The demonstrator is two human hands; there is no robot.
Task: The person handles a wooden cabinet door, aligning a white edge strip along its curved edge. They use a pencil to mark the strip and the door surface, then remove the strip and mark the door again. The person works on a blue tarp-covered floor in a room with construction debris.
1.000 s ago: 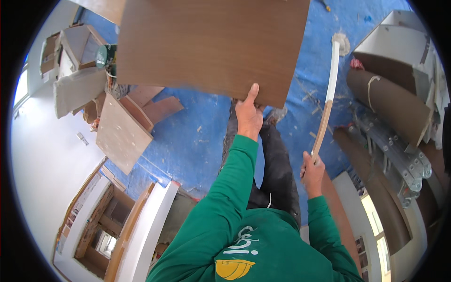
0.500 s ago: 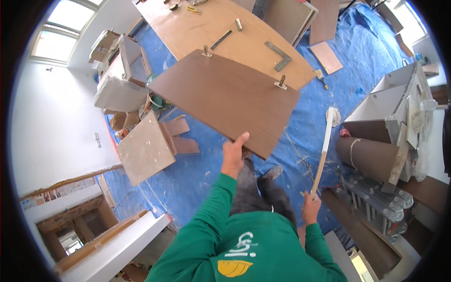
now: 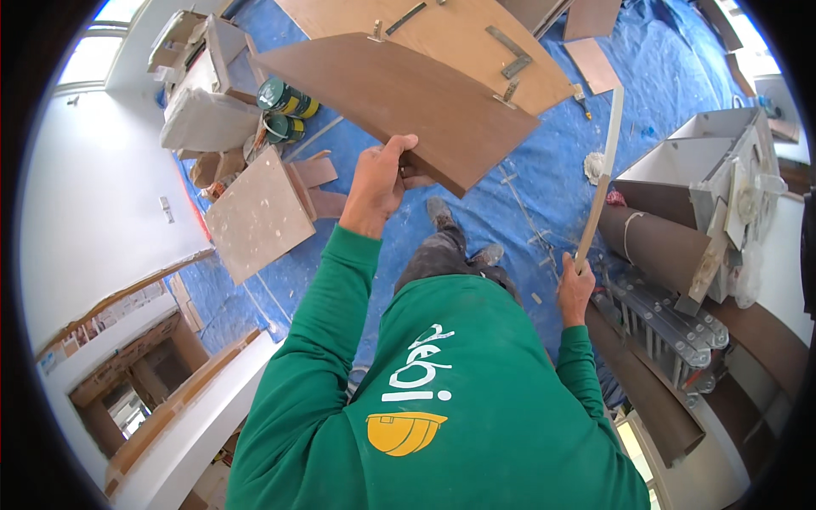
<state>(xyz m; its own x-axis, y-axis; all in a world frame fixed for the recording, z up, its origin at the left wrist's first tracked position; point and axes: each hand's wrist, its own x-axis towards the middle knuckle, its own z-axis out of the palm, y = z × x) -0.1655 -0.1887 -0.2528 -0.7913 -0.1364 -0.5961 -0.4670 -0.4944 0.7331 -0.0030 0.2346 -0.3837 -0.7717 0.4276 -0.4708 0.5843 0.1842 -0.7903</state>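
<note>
A brown cabinet door panel point(image 3: 408, 102) is gripped at its near edge by my left hand point(image 3: 380, 183), the thumb on top and the fingers beneath. Two metal hinges stand on the panel's far edge, the right one point(image 3: 507, 93) and the left one point(image 3: 376, 32). The panel hangs tilted in front of a light wooden board. My right hand point(image 3: 576, 293) is closed round the lower end of a long thin wooden strip point(image 3: 592, 219), whose upper part is white. The strip points up and away on the right side.
Beyond the panel lies a large tan board point(image 3: 463, 38) with a metal square point(image 3: 510, 53); a paintbrush point(image 3: 581, 100) is by its corner. Paint cans point(image 3: 285, 98) and a stained board point(image 3: 257, 217) are at left. A brown roll point(image 3: 654, 234) and a folded ladder point(image 3: 663, 327) stand right. Blue sheeting point(image 3: 510, 225) covers the floor.
The door panel and my left hand have risen in the view, the panel now tipped more steeply. The strip in my right hand stands further up and right. The view has shifted.
</note>
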